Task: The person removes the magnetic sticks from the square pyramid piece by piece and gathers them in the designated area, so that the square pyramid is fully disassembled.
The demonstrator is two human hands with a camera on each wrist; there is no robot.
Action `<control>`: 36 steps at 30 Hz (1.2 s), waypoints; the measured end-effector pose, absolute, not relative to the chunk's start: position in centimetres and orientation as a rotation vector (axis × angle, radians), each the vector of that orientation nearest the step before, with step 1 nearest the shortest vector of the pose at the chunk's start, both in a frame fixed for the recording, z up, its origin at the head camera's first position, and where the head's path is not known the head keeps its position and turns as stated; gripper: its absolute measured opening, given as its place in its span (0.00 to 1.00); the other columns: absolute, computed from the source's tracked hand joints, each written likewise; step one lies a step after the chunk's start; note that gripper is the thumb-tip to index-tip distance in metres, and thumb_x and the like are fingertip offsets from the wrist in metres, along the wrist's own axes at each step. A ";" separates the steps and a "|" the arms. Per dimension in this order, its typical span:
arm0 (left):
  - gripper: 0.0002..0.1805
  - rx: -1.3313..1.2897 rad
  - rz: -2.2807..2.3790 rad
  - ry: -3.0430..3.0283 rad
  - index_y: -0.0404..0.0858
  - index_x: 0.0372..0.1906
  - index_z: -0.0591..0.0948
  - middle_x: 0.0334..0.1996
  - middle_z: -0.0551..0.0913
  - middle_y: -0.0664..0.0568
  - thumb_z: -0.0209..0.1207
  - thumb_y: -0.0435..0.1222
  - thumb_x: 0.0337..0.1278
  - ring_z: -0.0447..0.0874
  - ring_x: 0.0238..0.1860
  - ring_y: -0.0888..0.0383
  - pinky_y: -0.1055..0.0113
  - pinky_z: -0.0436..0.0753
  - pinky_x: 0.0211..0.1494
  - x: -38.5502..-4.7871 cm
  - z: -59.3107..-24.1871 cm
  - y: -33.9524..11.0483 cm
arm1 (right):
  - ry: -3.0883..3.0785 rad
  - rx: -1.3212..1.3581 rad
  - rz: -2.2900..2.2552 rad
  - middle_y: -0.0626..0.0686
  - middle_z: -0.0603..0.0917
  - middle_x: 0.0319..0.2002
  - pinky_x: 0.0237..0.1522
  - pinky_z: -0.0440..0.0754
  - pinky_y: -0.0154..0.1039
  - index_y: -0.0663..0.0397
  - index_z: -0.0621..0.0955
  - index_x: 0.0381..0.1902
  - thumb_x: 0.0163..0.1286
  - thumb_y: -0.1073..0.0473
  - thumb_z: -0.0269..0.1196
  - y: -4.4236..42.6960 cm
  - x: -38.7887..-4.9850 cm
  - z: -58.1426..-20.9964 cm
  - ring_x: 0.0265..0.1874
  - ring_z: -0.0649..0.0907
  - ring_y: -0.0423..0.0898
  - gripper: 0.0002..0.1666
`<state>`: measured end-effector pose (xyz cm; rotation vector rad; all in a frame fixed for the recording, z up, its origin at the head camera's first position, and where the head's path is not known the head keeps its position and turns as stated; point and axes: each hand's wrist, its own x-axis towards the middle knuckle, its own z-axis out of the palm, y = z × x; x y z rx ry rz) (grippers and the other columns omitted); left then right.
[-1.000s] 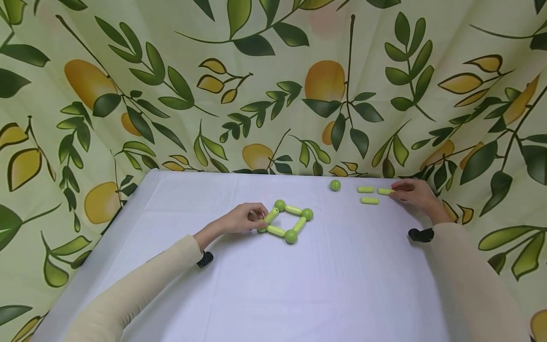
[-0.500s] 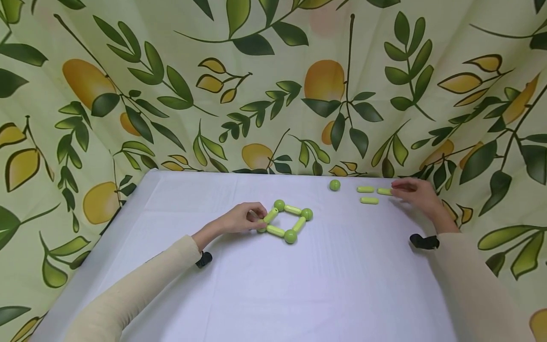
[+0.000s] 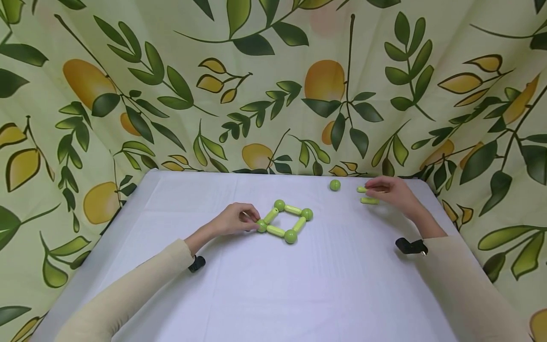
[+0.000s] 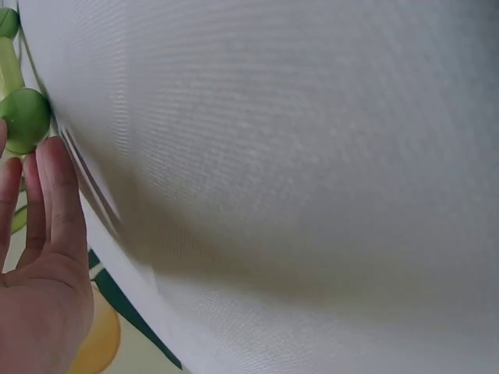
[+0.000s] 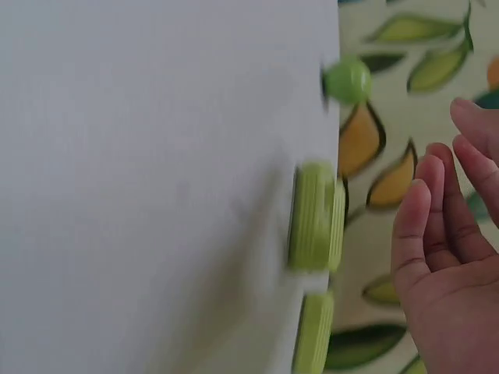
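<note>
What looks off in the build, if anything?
Possibly one joint: in the green frame, the upper-left rod in the head view shows its end at the top ball, so it may not be seated squarely. Nothing looks spilled or damaged.

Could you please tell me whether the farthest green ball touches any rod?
No, the head view shows white cloth between the farthest ball and the nearest rod.

Round the ball-and-rod ring, surface lies free at 6 o'clock; left grip blocks 9, loose ball 2, right grip and rods nearer 3
</note>
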<state>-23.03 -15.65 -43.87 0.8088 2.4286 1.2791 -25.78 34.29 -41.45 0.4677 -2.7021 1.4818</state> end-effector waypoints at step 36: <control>0.10 0.771 1.323 2.367 0.33 0.41 0.83 0.39 0.85 0.46 0.72 0.30 0.58 0.86 0.39 0.53 0.64 0.86 0.38 -22.4 -43.5 -14.8 | -2.588 1.299 1.835 0.56 0.86 0.42 0.45 0.85 0.41 0.66 0.85 0.46 0.63 0.73 0.72 13.0 -26.4 -42.6 0.38 0.85 0.50 0.13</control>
